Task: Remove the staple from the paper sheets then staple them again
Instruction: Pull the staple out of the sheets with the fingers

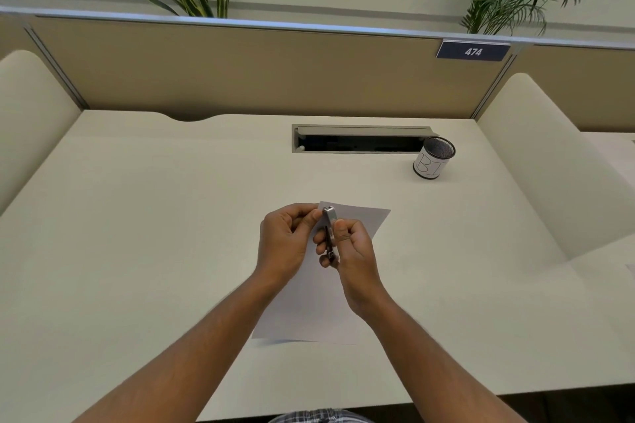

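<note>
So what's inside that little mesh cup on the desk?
Nothing shows above the rim of the mesh cup, which stands by the open cable slot. Its opening looks dark; the white label round its wall hides the lower part, so small items at the bottom cannot be ruled out.

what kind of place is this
Most likely an office or library study cubicle: a desk walled by a partition bearing a number plate reading 474, with a cable slot set into the desktop.

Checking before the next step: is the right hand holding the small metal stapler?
Touching. The head view shows the right hand with fingers curled round the small metal stapler.
</note>
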